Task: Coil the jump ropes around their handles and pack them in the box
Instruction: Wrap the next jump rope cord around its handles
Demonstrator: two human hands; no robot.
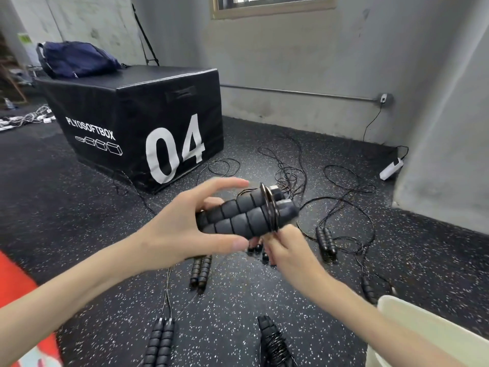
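The person's left hand [182,229] holds a pair of black foam handles [238,215] side by side in the air, thumb under them and fingers [225,184] reaching over the far side, curled loosely rather than clamped. The handles' long axis runs from lower left, inside that palm, up and to the right, so the free end points away from the left hand and toward the right one. At that free end a few turns of thin rope [270,207] already ring the pair. The right hand [288,252] sits just below and beside those turns, its fingers pinching what looks like the rope, though blur hides the exact grip. The right hand is plainly the nearer one to the coil; I'd judge the next loops have to be laid crosswise to the handles, marching back toward the left palm. The rest of this rope trails down out of sight behind the hands. On the speckled floor [79,207] lie more ropes: loose tangles [288,170] beyond the hands and handle pairs [201,271] nearer the person, most of them not yet wound. The pale box [412,316] stands at lower right, close under the right forearm.
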